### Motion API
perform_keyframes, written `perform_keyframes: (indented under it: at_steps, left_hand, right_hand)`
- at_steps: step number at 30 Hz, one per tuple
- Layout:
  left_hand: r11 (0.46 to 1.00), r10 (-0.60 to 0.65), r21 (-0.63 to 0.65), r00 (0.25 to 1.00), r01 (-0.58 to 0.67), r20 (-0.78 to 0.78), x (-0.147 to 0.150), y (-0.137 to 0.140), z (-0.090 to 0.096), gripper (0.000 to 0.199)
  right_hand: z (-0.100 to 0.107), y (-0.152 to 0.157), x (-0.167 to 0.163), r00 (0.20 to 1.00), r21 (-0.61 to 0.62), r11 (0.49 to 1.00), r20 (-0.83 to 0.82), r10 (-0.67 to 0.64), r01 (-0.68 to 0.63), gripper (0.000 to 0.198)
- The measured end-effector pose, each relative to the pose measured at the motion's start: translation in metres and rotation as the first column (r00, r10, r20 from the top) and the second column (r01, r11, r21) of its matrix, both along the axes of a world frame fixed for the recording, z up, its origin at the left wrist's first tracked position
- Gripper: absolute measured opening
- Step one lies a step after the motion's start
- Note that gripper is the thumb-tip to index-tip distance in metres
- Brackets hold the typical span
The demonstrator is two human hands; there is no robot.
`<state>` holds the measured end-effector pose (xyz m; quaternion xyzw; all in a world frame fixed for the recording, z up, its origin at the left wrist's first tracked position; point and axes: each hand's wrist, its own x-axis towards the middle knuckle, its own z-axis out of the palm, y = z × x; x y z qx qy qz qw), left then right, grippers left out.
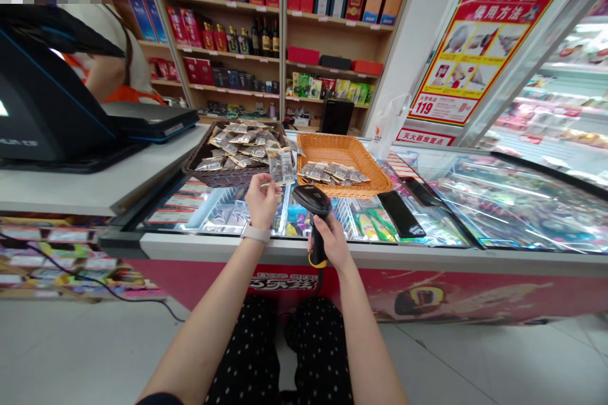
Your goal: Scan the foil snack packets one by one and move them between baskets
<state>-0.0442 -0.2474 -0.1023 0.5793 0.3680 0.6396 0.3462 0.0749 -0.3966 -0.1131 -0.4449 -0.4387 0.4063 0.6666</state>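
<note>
My left hand (262, 201), with a white band at its wrist, pinches a small clear snack packet (282, 166) with dark contents. It holds this packet upright at the front edge between two baskets. In my right hand (334, 242) is a black barcode scanner (312, 198) with a yellow-tipped handle, its head close below the packet. A dark woven basket (228, 178) on the left is heaped with similar packets (242, 142). The orange woven basket (380, 182) on the right has a smaller group of packets (335, 172) near its front.
Both baskets stand on a glass-topped freezer (294, 228). Two black phones (401, 214) (420, 191) lie on the glass at right. A checkout machine (61, 107) sits on the left counter (61, 190), with a person (107, 69) behind it. A cable (95, 278) hangs at lower left.
</note>
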Motion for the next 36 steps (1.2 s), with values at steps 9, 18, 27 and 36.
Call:
perform_keyframes:
  at_steps: [9, 18, 27, 36]
  left_hand:
    - [0.946, -0.200, 0.184, 0.927, 0.267, -0.317, 0.011, 0.000, 0.011, 0.033]
    - [0.939, 0.010, 0.220, 0.618, 0.265, -0.786, 0.022, -0.004, 0.017, 0.048]
    - [0.936, 0.140, 0.212, 0.255, 0.281, -0.957, 0.077, 0.025, 0.061, 0.046]
    - [0.945, 0.139, 0.240, 0.391, 0.221, -0.910, 0.096, 0.043, 0.070, 0.062]
  right_hand:
    - [-0.005, 0.001, 0.000, 1.000, 0.024, 1.000, -0.012, 0.000, 0.001, 0.043]
    - [-0.005, 0.002, -0.001, 0.999, 0.033, 0.999, -0.030, -0.019, 0.020, 0.042]
    - [-0.006, 0.004, -0.001, 0.995, 0.027, 0.998, -0.073, -0.061, 0.064, 0.047]
    - [-0.003, 0.001, -0.003, 0.994, 0.023, 0.997, -0.084, -0.073, 0.075, 0.049]
